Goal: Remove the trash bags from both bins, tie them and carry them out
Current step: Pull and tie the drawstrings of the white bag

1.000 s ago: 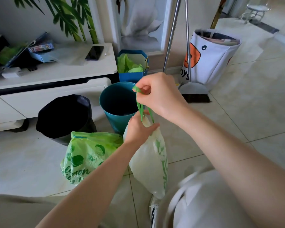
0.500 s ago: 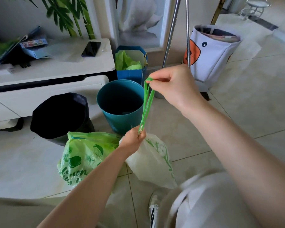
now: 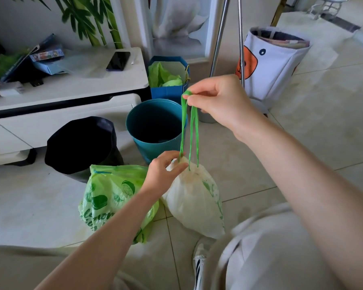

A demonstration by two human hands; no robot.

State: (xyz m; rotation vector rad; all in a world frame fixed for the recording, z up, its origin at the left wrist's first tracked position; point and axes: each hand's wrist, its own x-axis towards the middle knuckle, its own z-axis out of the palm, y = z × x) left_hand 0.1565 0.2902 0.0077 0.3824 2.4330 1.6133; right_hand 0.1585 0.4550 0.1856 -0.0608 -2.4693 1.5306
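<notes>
A white trash bag (image 3: 194, 197) hangs by its green drawstring (image 3: 187, 130) in front of me. My right hand (image 3: 219, 100) pinches the top of the drawstring loops. My left hand (image 3: 162, 171) grips the gathered neck of the white bag. A green lemon-print trash bag (image 3: 111, 191) lies on the floor to the left, touching the white bag. Behind them stand a teal bin (image 3: 153, 124) with no bag in it and a bin lined with a black bag (image 3: 82, 143).
A white low cabinet (image 3: 67, 95) with a phone (image 3: 118, 61) and clutter runs along the left. A blue paper bag (image 3: 169, 80) with green plastic sits behind the teal bin. Metal poles (image 3: 240, 40) and a white fabric basket (image 3: 275, 61) stand at the right. My shoe (image 3: 198, 266) is below.
My right hand has pulled the green drawstring up and longer, cinching the white bag's neck. My left hand has stayed at the neck while the bag sank lower.
</notes>
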